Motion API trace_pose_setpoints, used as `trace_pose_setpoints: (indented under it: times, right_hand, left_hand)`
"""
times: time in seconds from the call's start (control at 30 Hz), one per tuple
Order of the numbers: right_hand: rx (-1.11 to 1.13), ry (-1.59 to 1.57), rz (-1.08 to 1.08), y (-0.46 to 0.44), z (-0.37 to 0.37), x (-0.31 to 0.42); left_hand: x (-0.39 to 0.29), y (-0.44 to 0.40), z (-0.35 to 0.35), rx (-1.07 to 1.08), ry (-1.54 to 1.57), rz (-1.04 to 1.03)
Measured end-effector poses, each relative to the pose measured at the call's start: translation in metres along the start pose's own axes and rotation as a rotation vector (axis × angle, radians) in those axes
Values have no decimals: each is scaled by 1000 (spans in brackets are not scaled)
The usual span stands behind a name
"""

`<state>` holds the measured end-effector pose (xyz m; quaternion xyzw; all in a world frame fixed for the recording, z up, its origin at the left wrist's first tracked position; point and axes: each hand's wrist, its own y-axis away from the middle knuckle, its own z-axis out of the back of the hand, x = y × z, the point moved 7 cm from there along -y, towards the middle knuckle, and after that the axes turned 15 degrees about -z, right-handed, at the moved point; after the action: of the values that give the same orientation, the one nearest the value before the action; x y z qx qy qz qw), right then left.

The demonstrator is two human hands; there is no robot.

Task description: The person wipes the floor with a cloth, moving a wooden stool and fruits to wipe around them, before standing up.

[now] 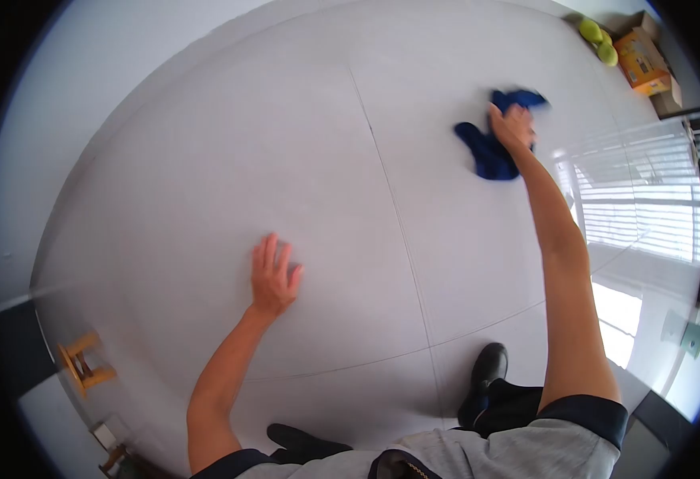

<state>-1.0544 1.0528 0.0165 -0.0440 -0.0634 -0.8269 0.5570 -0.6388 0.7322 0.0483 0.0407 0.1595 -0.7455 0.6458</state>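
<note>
A dark blue cloth [493,157] lies bunched on the pale tiled floor [318,160], toward the upper right of the view. My right hand [514,125] is on top of it at the end of an outstretched arm, fingers bent into the fabric and slightly blurred. My left hand [273,279] rests palm down on the floor left of centre. Its fingers are stretched out and somewhat spread, and it holds nothing.
At the upper right stand an orange cardboard box [642,64] and several yellow-green round fruits [597,38] by the wall. A small wooden stool [86,363] is at the lower left. Black shoes [489,366] show near my body. Window light reflects off the floor at right.
</note>
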Motion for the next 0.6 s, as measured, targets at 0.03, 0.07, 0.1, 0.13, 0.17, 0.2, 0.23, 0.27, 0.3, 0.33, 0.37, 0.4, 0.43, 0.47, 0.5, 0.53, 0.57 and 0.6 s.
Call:
trace_pose_setpoints:
  times: [0.03, 0.07, 0.1, 0.13, 0.17, 0.2, 0.23, 0.27, 0.3, 0.33, 0.37, 0.4, 0.43, 0.47, 0.5, 0.53, 0.57, 0.6]
  right_hand:
    - [56, 9, 207, 14, -8, 53]
    - [67, -9, 397, 39, -17, 107]
    - [49, -26, 620, 68, -38, 157]
    - [42, -76, 786, 114, -33, 196]
    - [158, -34, 922, 163, -27, 225]
    - [263, -34, 1062, 207, -24, 243]
    - [207, -46, 1217, 250, -34, 257]
    - [212, -13, 1453, 292, -30, 256]
    - [187, -25, 1651, 327, -27, 250]
    - [257, -61, 1753, 348, -27, 246]
    - [306, -127, 1804, 359, -27, 247]
    - [374, -178, 1782, 367, -30, 252]
    - [428, -221, 1764, 364, -31, 258]
    - [423, -223, 1776, 360, -27, 267]
    - [372, -164, 1734, 356, -28, 281]
    - [320, -114, 1688, 350, -27, 298]
    - [289, -142, 1607, 341, -33, 319]
    - [272, -105, 1536, 329, -36, 337]
  left_hand:
    - [-18, -16, -8, -44, 73, -42]
    - [-37, -41, -19, -90, 145, -93]
    - [-58, -68, -29, -91, 170, -163]
    - [-80, -96, -39, -87, 198, -233]
    - [-92, -122, -51, -98, 228, -238]
    - [-100, -149, -61, -97, 237, -223]
    - [-101, -173, -79, 50, 204, -192]
    - [-104, -195, -80, -21, 110, -224]
    - [-106, -201, -87, 4, 116, -212]
    - [-102, -204, -92, -18, 105, -166]
    - [-98, -204, -95, -43, 88, -117]
    - [-99, -200, -95, 3, -40, -145]
    - [-99, -202, -98, 10, -46, -144]
    - [-100, -200, -100, 12, -10, -126]
    - [-99, -197, -97, 12, 25, -106]
    - [-98, -197, -95, 8, 11, -100]
    - [-97, -195, -95, 28, 79, -84]
    - [-97, -193, -95, 50, 149, -64]
